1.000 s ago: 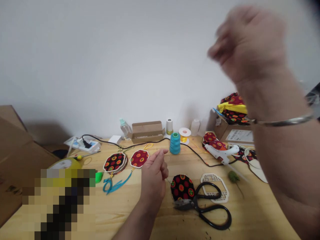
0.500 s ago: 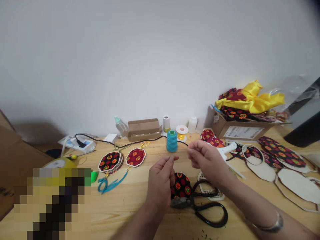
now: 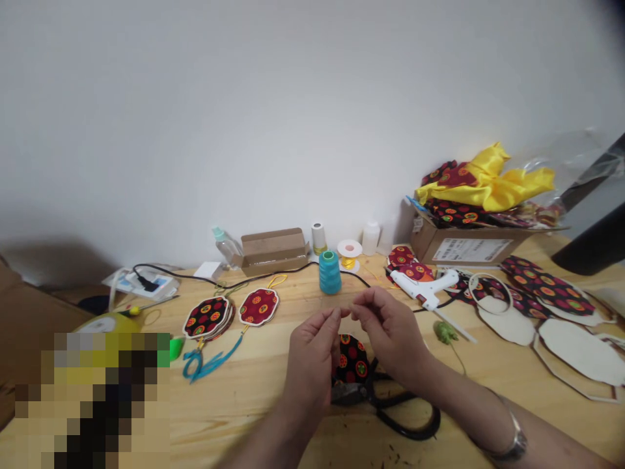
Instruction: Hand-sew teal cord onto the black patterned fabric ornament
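Observation:
My left hand (image 3: 315,348) is closed in a pinch at the middle of the table. My right hand (image 3: 385,332) also pinches, its fingertips almost meeting those of the left. Whatever is between the fingertips is too small to make out. Below the hands lies a dark floral fabric piece (image 3: 355,360). Black-handled scissors (image 3: 413,430) rest at its lower edge, partly covered by my right hand and wrist. A teal thread cone (image 3: 330,273) stands just beyond the fingertips.
Left are a stack of floral ornaments (image 3: 208,318) and a red ornament (image 3: 259,307) with a teal tassel. A white glue gun (image 3: 424,286) and a green thread bundle (image 3: 444,331) lie right. A cardboard box (image 3: 471,247) full of fabric stands at the back right.
My right hand has come down and left, so its fingertips are now close to my left hand's. The glue gun and green thread bundle show more fully. The view has shifted slightly.

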The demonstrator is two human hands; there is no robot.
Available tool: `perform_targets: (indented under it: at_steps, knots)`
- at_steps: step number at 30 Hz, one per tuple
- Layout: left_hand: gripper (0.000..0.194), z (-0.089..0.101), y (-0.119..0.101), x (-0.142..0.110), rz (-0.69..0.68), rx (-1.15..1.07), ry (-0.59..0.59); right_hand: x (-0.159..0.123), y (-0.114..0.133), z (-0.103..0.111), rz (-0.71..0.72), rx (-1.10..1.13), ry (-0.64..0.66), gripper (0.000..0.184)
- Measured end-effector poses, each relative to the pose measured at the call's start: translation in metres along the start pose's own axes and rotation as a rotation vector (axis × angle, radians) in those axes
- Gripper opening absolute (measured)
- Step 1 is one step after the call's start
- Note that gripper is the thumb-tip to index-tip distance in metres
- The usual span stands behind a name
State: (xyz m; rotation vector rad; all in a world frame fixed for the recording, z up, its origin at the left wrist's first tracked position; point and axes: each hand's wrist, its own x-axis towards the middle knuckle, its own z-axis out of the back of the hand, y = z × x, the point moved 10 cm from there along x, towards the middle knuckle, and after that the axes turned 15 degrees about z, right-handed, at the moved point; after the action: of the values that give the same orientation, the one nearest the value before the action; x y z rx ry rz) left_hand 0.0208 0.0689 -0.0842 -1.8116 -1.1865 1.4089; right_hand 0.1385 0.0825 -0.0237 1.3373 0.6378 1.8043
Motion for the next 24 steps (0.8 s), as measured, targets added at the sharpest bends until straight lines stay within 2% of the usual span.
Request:
perform_targets:
  at_steps: [5,8,12,24]
  knots:
    - [0.022,0.0,0.001,0.002,-0.007,-0.013,0.012,-0.001,0.004,-0.007,0.051,-0.032,0.05,0.01]
    - [0.022,0.0,0.0,0.001,-0.007,-0.04,0.027,-0.001,-0.001,-0.01,0.018,0.068,0.012,0.003]
    - [0.022,-0.001,-0.002,-0.001,-0.011,-0.053,0.038,-0.004,-0.008,-0.015,-0.05,0.237,-0.023,0.013]
    - [0.026,-0.001,-0.004,-0.002,-0.009,-0.085,0.031,-0.006,-0.011,-0.021,-0.126,0.318,0.008,0.012]
